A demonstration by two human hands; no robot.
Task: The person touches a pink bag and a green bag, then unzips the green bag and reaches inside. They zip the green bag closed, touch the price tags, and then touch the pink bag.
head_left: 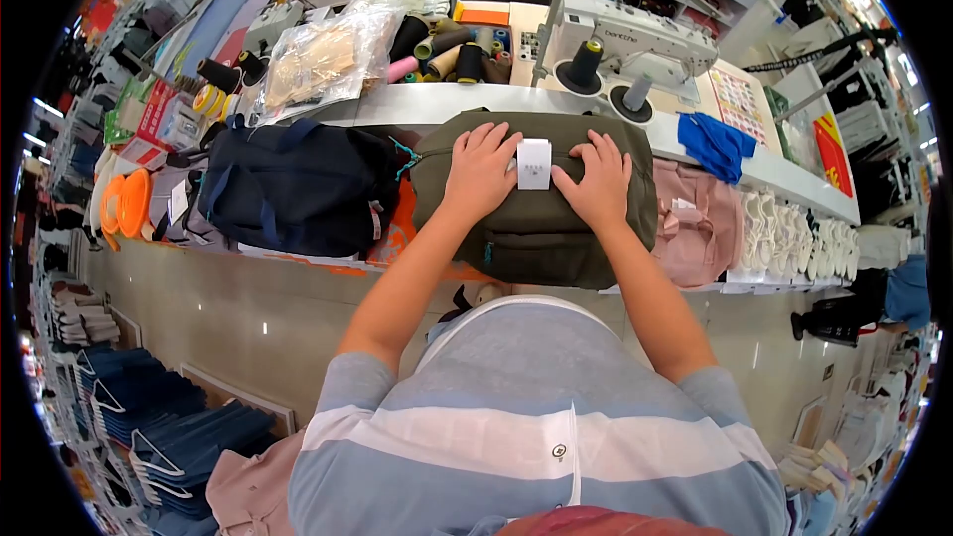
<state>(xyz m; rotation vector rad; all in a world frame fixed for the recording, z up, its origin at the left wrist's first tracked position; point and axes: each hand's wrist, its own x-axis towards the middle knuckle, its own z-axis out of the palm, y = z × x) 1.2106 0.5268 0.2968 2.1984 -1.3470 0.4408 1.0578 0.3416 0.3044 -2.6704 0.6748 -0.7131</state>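
Note:
An olive-green duffel bag (541, 218) lies in front of me on the display ledge, with a dark front pocket and a blue zip pull. A white paper tag (534, 163) rests on its top, between my hands. My left hand (481, 174) is spread on the bag, its thumb side at the tag's left edge. On the tag's other side, my right hand (600, 177) lies on the fabric with fingers apart, the thumb close to the tag's lower right edge. Both hands are open. Whether either thumb presses on the tag is hard to see.
A navy duffel bag (293, 184) sits left of the green one; a pink bag (695, 223) and white shoes (784, 233) sit right. Behind are a sewing machine (635, 35), thread cones (586, 67), a blue cloth (715, 144) and plastic-wrapped packets (323, 60). Clothes hang lower left.

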